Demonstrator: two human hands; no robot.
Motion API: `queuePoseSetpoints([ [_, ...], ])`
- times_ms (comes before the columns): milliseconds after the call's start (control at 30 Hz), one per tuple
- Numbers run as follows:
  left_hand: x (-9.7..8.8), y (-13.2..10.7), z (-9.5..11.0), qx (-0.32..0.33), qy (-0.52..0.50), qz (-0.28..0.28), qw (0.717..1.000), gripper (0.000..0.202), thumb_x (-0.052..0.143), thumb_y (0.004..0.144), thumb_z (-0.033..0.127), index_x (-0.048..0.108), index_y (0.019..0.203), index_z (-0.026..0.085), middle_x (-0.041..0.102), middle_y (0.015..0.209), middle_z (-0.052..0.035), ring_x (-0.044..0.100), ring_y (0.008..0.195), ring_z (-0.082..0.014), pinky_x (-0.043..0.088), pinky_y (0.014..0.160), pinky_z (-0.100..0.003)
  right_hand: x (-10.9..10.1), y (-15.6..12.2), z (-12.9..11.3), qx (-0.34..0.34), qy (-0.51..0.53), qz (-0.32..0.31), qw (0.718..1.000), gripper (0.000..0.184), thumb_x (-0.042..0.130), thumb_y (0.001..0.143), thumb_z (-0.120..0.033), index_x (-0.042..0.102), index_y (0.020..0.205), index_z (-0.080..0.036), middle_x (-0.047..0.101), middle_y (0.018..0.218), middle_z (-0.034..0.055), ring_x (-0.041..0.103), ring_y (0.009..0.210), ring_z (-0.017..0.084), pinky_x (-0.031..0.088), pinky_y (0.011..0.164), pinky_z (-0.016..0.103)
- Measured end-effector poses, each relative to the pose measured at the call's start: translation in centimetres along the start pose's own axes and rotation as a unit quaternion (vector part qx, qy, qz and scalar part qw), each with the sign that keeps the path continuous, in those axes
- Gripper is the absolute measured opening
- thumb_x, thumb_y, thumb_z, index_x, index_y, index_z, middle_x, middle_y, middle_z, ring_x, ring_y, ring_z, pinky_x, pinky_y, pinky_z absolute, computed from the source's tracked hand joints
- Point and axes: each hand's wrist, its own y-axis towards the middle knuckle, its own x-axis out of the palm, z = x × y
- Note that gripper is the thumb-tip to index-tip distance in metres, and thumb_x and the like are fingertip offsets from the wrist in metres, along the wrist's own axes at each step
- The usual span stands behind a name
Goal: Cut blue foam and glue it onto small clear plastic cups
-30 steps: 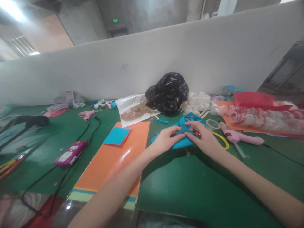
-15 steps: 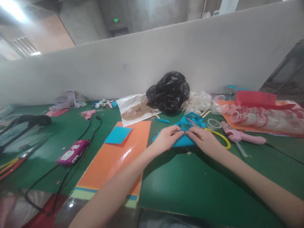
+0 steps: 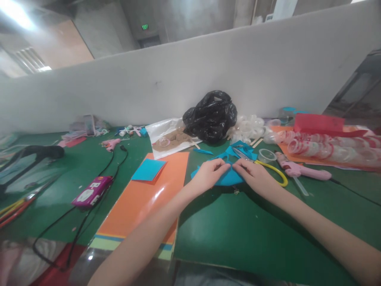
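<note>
Both hands meet over a piece of blue paper (image 3: 228, 179) on the green table. Between its thumb and fingers, my left hand (image 3: 212, 171) pinches the paper from the left. My right hand (image 3: 253, 171) pinches it from the right, thumb close to the other thumb. Parts of the sheet are hidden under the fingers. Just behind lie blue paper scraps (image 3: 245, 149) and a pair of scissors with yellow handles (image 3: 275, 172), its blades over the scraps. A folded blue square (image 3: 148, 169) rests on the orange sheets (image 3: 143, 206) to the left.
A pink glue gun (image 3: 303, 171) and a clear round lid (image 3: 267, 155) lie at the right. Stacked plastic cups (image 3: 333, 150) stand farther right. Behind are a black plastic bag (image 3: 211, 117) and brown clay on white plastic (image 3: 154, 137). A purple box (image 3: 93, 192) with black cords lies left.
Both hands stay almost in place, still pinching the blue paper. The view has shifted very slightly; nothing else has visibly moved.
</note>
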Motion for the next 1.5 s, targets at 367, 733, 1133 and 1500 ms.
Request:
queuePoseSetpoints([
  [367, 0.12, -0.13, 0.28, 0.01, 0.013, -0.003, 1.0, 0.03, 0.047, 0.098, 0.042, 0.052, 0.079, 0.02, 0.05, 0.075, 0.0032, 0.047, 0.073, -0.0133, 0.036, 0.069, -0.026, -0.09, -0.11, -0.08, 0.014, 0.005, 0.014, 1.0, 0.031, 0.047, 0.097, -0.044, 0.058, 0.075, -0.025, 0.063, 0.068, -0.0005, 0.059, 0.066, 0.019, 0.046, 0.063, 0.03],
  [733, -0.06, -0.44, 0.88, -0.002, 0.057, -0.004, 0.998, 0.032, 0.045, 0.1, 0.043, 0.05, 0.077, 0.021, 0.049, 0.065, 0.0049, 0.05, 0.066, -0.013, 0.037, 0.065, -0.025, 0.2, -0.08, 0.31, 0.015, 0.009, 0.008, 1.0, 0.034, 0.045, 0.098, -0.046, 0.057, 0.076, -0.024, 0.062, 0.069, -0.0004, 0.058, 0.068, 0.019, 0.046, 0.064, 0.029],
  [1133, 0.07, -0.34, 0.33, 0.011, 0.069, 0.008, 0.998, 0.035, 0.045, 0.1, 0.045, 0.048, 0.076, 0.021, 0.051, 0.068, 0.0048, 0.05, 0.069, -0.0128, 0.036, 0.067, -0.026, 0.2, -0.1, 0.37, 0.04, 0.026, -0.005, 0.999, 0.034, 0.045, 0.097, -0.049, 0.059, 0.079, -0.024, 0.064, 0.073, 0.0007, 0.059, 0.073, 0.02, 0.045, 0.067, 0.031],
  [1500, 0.15, -0.47, 0.35, 0.005, 0.053, -0.004, 0.999, 0.036, 0.044, 0.101, 0.047, 0.046, 0.077, 0.021, 0.051, 0.063, 0.0065, 0.053, 0.06, -0.0117, 0.038, 0.065, -0.026, 0.35, -0.2, 0.42, 0.033, 0.019, 0.009, 0.999, 0.036, 0.046, 0.098, -0.049, 0.049, 0.071, -0.024, 0.053, 0.065, -0.0023, 0.052, 0.066, 0.018, 0.041, 0.061, 0.029],
])
